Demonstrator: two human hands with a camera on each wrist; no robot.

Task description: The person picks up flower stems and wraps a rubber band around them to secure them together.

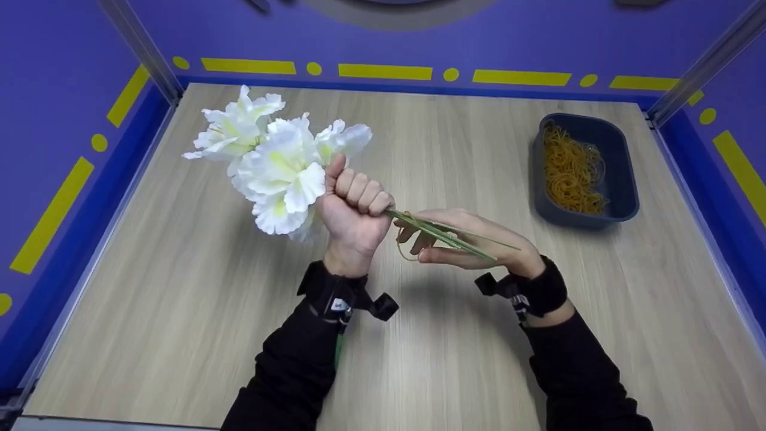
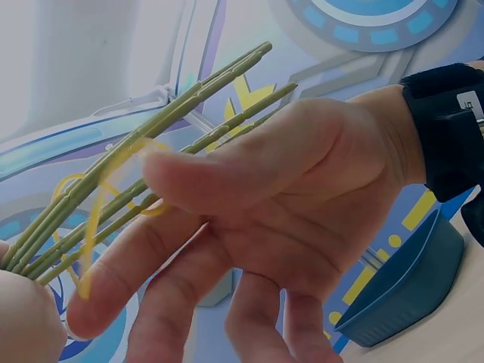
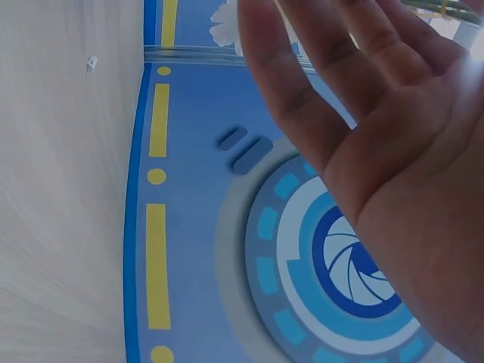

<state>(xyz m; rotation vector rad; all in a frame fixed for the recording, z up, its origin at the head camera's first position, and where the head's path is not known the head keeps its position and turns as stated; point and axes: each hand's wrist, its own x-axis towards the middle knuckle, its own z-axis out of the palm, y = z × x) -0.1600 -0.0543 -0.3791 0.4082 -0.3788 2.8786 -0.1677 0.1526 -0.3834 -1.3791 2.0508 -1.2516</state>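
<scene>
White artificial flowers (image 1: 278,164) with pale yellow centres spread out to the left of my left hand (image 1: 357,209). That hand grips their bundled green stems (image 1: 446,235) in a fist, thumb toward the blossoms, while the stem ends point right. My right hand (image 1: 479,234) is beside the stem ends, its palm toward them. A yellow rubber band (image 2: 91,238) loops around the stems and reaches the right thumb and index finger, which hold it; part of it is hidden behind the thumb. In the right wrist view the right fingers (image 3: 302,98) extend, loosely bent.
A dark blue-grey plastic tub (image 1: 574,219) stands at the back right of the wooden table (image 1: 179,335). Inside lies a tangled heap of yellow rubber bands (image 1: 568,176). Blue panels with yellow markings (image 1: 385,72) enclose the table at the back and sides.
</scene>
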